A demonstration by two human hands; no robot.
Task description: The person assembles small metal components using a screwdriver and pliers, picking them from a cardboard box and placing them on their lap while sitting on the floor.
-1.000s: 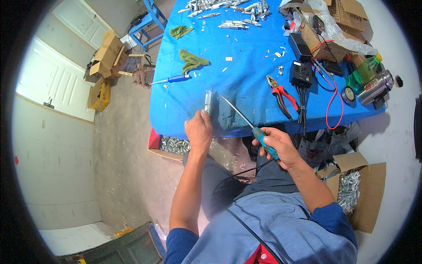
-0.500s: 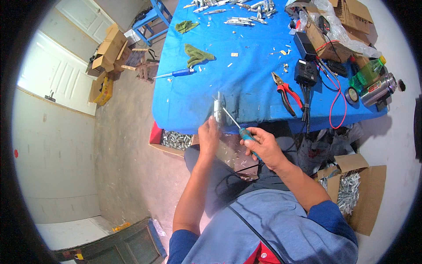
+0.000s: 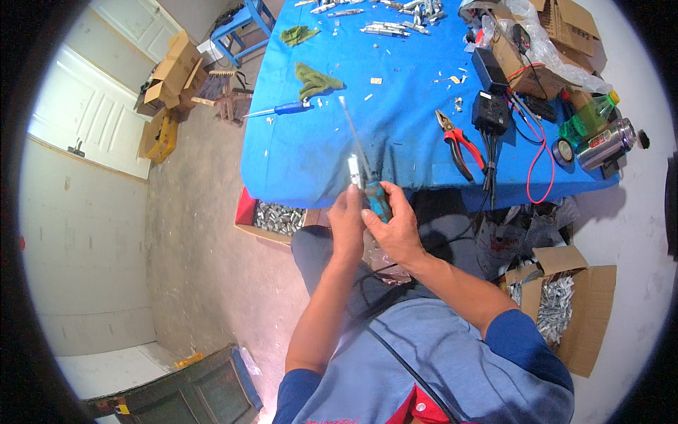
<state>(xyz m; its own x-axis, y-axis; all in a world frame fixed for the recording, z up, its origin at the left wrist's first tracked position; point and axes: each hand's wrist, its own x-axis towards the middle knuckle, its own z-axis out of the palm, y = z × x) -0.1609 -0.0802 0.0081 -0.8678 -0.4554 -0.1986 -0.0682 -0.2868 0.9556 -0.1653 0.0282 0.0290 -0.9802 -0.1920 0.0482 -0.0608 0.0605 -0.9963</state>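
Head view: Left hand (image 3: 347,219) grips a silvery piece (image 3: 354,169), apparently mid-work; right hand (image 3: 397,226) clasps a teal-handled screwdriver (image 3: 378,203); the pile (image 3: 385,29) at twelve o'clock seems undone.

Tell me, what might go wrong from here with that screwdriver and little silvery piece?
The right grip holds the teal-handled screwdriver close beside the left grip, so a slip might hurt that side.

The silvery piece in the left grip is near the edge of the blue-covered table, so it could drop off if let go.

A black cord runs across the shirt and might snag during a movement.
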